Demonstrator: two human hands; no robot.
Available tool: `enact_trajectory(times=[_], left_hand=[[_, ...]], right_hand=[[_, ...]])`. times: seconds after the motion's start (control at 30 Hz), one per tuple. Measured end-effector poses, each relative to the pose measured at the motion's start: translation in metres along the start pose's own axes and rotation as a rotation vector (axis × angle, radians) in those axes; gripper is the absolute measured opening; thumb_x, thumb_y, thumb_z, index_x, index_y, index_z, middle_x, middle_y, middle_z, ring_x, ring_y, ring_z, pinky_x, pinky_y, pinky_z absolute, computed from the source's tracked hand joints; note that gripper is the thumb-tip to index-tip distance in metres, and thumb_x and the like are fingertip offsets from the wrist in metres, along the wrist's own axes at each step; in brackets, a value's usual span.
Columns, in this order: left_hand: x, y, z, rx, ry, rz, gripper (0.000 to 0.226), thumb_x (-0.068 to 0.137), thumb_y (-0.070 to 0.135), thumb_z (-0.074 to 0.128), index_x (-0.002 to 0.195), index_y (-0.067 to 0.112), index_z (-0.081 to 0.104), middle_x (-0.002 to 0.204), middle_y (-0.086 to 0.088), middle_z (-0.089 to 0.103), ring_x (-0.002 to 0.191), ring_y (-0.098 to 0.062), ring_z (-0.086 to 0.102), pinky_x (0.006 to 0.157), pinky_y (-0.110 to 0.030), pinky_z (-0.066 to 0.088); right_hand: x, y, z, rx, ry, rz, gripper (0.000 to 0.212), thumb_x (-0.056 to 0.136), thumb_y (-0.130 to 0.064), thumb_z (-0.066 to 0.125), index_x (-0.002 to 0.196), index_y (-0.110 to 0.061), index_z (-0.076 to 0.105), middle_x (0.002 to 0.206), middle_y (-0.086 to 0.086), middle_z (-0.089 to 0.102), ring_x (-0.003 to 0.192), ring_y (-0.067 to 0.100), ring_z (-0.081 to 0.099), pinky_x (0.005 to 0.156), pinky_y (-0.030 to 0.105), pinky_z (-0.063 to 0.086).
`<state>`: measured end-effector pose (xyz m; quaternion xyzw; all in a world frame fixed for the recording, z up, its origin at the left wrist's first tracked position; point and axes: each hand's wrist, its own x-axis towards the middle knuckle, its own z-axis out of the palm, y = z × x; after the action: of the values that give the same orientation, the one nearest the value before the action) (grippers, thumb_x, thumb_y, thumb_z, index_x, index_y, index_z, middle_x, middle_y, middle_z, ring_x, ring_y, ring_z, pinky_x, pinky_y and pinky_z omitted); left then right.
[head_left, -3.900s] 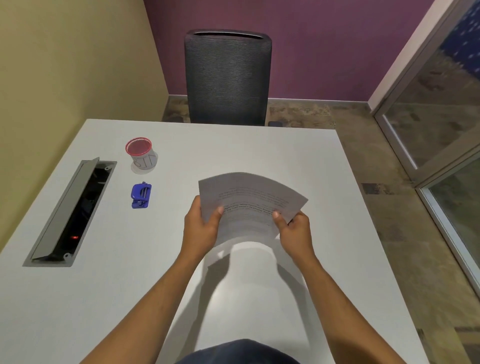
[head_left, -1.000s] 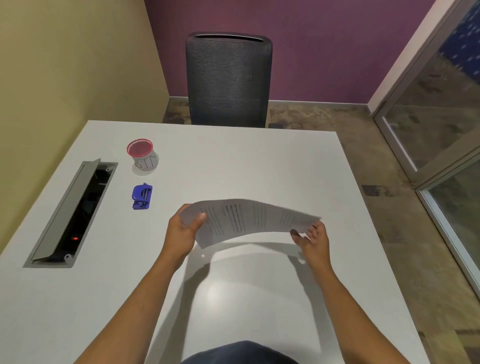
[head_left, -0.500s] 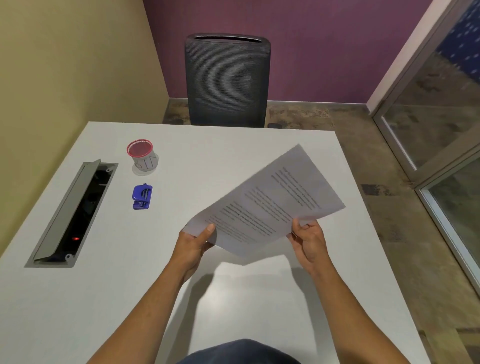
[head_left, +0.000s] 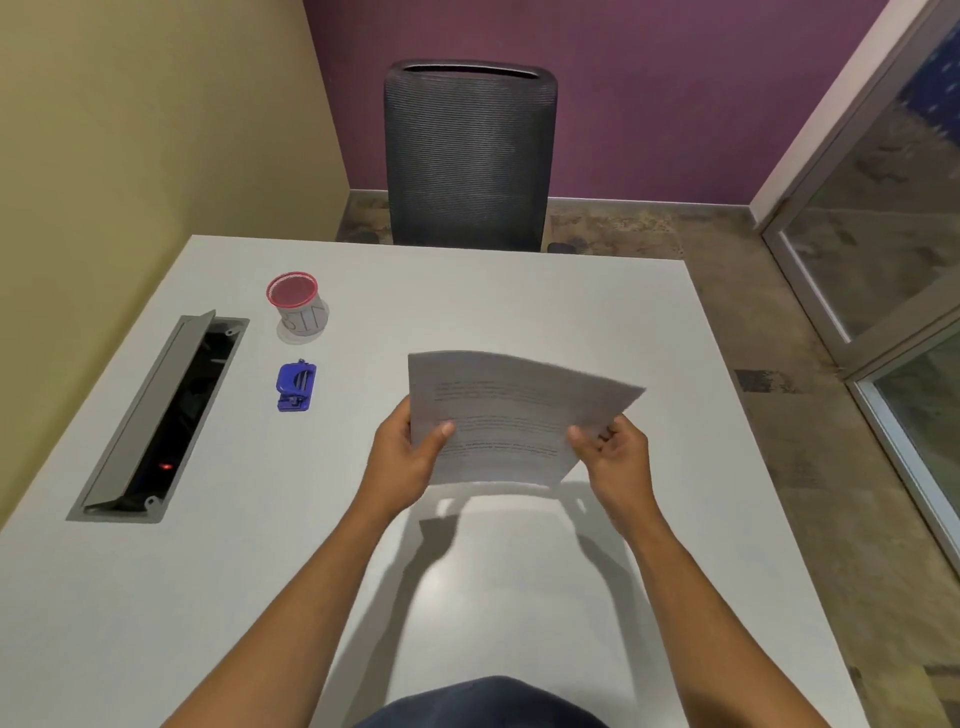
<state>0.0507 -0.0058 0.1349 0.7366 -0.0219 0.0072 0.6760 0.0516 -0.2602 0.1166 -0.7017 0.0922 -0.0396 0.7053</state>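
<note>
Now level again: printed paper (head_left: 509, 415) held above the table's (head_left: 519, 291) middle.
Swung back from its tilt; near corners pinched by left hand (head_left: 405, 460) and right hand (head_left: 618, 457), likely squared for reading.

The printed sheet (head_left: 511, 410), which half a second ago was slanted with its far corner stretched toward 2 o'clock, has swung back so its top edge faces 12 o'clock, bowed much as it was about four seconds ago. A second ago it lay almost edge-on. The left hand (head_left: 402, 460) and right hand (head_left: 618, 460) have since drawn closer together, with the thumbs back on the page's face.
</note>
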Motion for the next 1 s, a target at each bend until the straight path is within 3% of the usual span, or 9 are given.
enact_trajectory(times=[0.07,0.2,0.3,0.4,0.5,0.6,0.77,0.87,1.0], left_hand=[[-0.004,-0.011,0.006,0.042,0.061,0.009,0.037,0.090,0.024,0.063,0.117,0.047,0.053,0.117,0.010,0.067,0.110,-0.009,0.063,0.091,-0.025,0.052],[-0.020,-0.046,0.014,0.140,0.064,-0.106,0.047,0.095,0.013,0.059,0.119,0.047,0.039,0.118,0.023,0.055,0.112,0.004,0.055,0.090,-0.012,0.045],[-0.024,-0.061,0.015,0.180,0.067,-0.185,0.038,0.098,0.013,0.052,0.117,0.043,0.039,0.112,0.024,0.055,0.102,0.015,0.054,0.081,-0.008,0.042],[-0.017,-0.063,0.013,0.227,0.106,-0.185,0.024,0.099,0.018,0.049,0.117,0.032,0.042,0.107,0.024,0.056,0.093,0.019,0.054,0.070,0.000,0.041],[-0.006,-0.060,0.010,0.229,0.113,-0.188,0.015,0.099,0.018,0.049,0.111,0.026,0.044,0.102,0.020,0.058,0.088,0.016,0.057,0.064,-0.002,0.043],[0.003,-0.059,0.005,0.186,0.119,-0.229,0.018,0.098,0.015,0.050,0.109,0.027,0.045,0.103,0.016,0.061,0.087,0.011,0.060,0.066,-0.005,0.045],[0.017,-0.067,-0.006,0.065,0.143,-0.354,0.021,0.098,0.011,0.049,0.104,0.031,0.047,0.101,0.006,0.069,0.086,-0.009,0.069,0.072,-0.023,0.055],[0.026,-0.075,-0.016,0.021,0.178,-0.432,0.022,0.099,0.012,0.049,0.100,0.034,0.048,0.100,0.012,0.068,0.076,0.002,0.069,0.064,-0.018,0.056],[0.041,-0.087,-0.032,0.017,0.190,-0.496,0.017,0.098,0.008,0.049,0.110,0.020,0.049,0.100,0.005,0.069,0.083,-0.006,0.070,0.069,-0.019,0.054]], right_hand=[[-0.001,0.005,0.002,-0.031,-0.009,0.006,0.029,0.088,-0.004,0.068,0.104,-0.028,0.066,0.098,-0.013,0.075,0.092,0.005,0.070,0.077,0.017,0.054],[-0.012,0.032,0.009,-0.136,-0.063,0.079,0.034,0.088,0.001,0.066,0.113,-0.022,0.060,0.106,-0.005,0.070,0.098,0.010,0.068,0.081,0.015,0.053],[-0.019,0.048,0.012,-0.178,-0.030,0.127,0.028,0.090,0.001,0.063,0.116,-0.010,0.062,0.103,-0.001,0.069,0.101,0.021,0.067,0.078,0.012,0.050],[-0.017,0.048,0.014,-0.209,-0.027,0.140,0.025,0.093,-0.002,0.060,0.117,-0.010,0.062,0.105,0.000,0.069,0.100,0.016,0.067,0.081,0.017,0.049],[-0.015,0.041,0.015,-0.171,-0.055,0.141,0.026,0.094,-0.001,0.057,0.111,-0.020,0.063,0.101,-0.011,0.071,0.088,-0.003,0.069,0.068,0.009,0.052],[-0.010,0.036,0.013,-0.166,-0.080,0.146,0.030,0.093,-0.003,0.059,0.104,-0.031,0.063,0.091,-0.019,0.074,0.085,-0.005,0.069,0.063,0.008,0.051],[-0.004,0.050,0.019,-0.109,-0.135,0.226,0.029,0.091,-0.011,0.066,0.117,-0.023,0.063,0.109,-0.009,0.073,0.095,0.007,0.071,0.071,0.018,0.057],[-0.002,0.062,0.028,-0.088,-0.192,0.272,0.034,0.091,-0.011,0.066,0.124,-0.019,0.060,0.117,-0.008,0.072,0.105,0.009,0.069,0.078,0.016,0.055],[0.008,0.072,0.042,-0.064,-0.240,0.326,0.039,0.092,-0.008,0.065,0.128,-0.018,0.057,0.124,-0.005,0.070,0.111,0.014,0.067,0.086,0.024,0.056]])
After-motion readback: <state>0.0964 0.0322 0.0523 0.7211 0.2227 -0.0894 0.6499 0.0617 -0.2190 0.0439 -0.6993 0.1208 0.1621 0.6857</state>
